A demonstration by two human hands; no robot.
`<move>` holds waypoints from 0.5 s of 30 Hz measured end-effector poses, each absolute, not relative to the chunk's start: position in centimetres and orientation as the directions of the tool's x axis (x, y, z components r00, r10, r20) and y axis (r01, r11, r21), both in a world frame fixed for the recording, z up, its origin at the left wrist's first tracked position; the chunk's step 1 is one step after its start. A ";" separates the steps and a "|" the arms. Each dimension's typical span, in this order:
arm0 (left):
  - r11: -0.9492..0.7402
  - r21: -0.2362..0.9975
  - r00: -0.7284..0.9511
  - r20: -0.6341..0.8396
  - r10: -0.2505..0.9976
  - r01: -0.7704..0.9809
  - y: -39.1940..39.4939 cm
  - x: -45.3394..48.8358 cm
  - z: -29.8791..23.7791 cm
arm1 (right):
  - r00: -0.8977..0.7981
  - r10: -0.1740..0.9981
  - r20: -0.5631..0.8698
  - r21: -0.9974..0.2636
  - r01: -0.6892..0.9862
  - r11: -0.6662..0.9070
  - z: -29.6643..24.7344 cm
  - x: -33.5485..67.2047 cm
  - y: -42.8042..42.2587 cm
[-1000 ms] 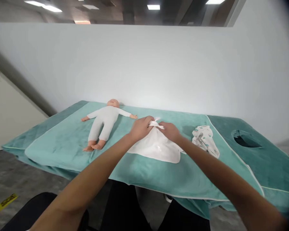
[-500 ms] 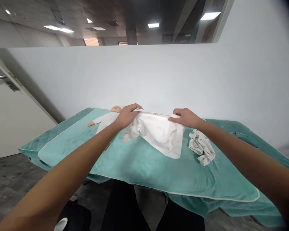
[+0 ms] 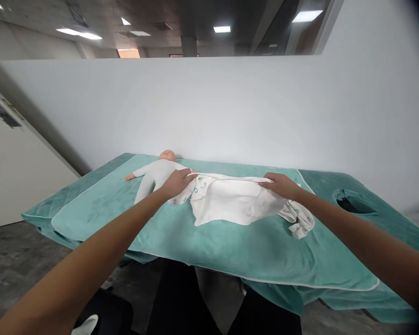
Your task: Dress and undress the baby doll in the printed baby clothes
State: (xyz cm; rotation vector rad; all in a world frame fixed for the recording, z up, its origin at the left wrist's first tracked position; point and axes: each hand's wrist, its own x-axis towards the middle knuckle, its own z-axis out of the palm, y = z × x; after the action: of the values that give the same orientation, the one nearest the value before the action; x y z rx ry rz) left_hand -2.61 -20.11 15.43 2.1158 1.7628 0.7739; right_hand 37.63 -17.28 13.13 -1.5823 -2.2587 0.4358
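Stretched between my two hands is a white baby garment (image 3: pixel 237 200) with a small green print at its left part. My left hand (image 3: pixel 176 182) pinches its upper left edge, close to the doll. The upper right edge is gripped by my right hand (image 3: pixel 282 185). Behind and left of my left hand a baby doll (image 3: pixel 157 172) in a white suit lies on its back. A second printed baby garment (image 3: pixel 302 221) lies crumpled below my right hand, partly covered by the held one.
A green padded bed cover (image 3: pixel 209 251) spreads beneath everything, with a dark hole (image 3: pixel 356 204) at its right end. The white wall (image 3: pixel 212 107) stands along the far side. At the left is a door (image 3: pixel 17 167) with a handle.
Both hands have come lower and moved apart, pulling the garment wider. Its printed left part now shows, and it hangs over part of the crumpled garment.
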 end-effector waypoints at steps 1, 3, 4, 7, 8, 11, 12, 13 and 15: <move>-0.218 0.575 0.097 0.233 0.968 0.788 -20.4 -2.5 15.4 | -0.314 0.943 0.107 -0.432 0.840 0.329 12.9 37.6 -17.5; -0.192 0.648 0.051 0.230 0.972 0.737 -20.8 -2.4 15.8 | -0.302 0.947 0.111 -0.406 0.856 0.321 13.0 37.6 -17.8; -0.172 0.680 0.030 0.215 0.976 0.713 -20.9 -2.6 16.1 | -0.298 0.948 0.111 -0.396 0.862 0.317 13.2 37.7 -18.0; -0.117 0.773 0.071 0.093 0.993 0.623 -19.9 -3.9 16.5 | -0.323 0.942 0.093 -0.402 0.853 0.333 14.2 37.7 -17.9; -0.103 0.792 0.110 0.045 0.993 0.602 -19.0 -4.7 16.2 | -0.334 0.939 0.084 -0.407 0.849 0.338 14.5 37.6 -17.5; -0.114 0.740 0.178 -0.008 0.984 0.663 -15.3 -6.6 13.8 | -0.320 0.946 0.044 -0.378 0.872 0.313 14.2 36.6 -15.4; -0.135 0.684 0.179 0.007 0.984 0.716 -13.8 -6.9 12.6 | -0.301 0.953 0.022 -0.346 0.892 0.289 13.5 36.0 -14.4; -0.156 0.612 0.176 0.027 0.984 0.775 -12.4 -7.1 11.3 | -0.276 0.961 -0.003 -0.302 0.917 0.262 12.6 35.4 -13.2; -0.167 0.421 0.167 0.038 0.985 0.892 -9.8 -6.9 8.5 | -0.215 0.975 -0.051 -0.196 0.960 0.202 10.1 34.2 -10.8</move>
State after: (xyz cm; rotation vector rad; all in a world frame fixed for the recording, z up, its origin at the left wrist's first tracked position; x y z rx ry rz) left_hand -6.87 -9.80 8.54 2.1467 1.7990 0.4395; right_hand 34.20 -10.81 10.08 -1.9127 -2.3685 0.2833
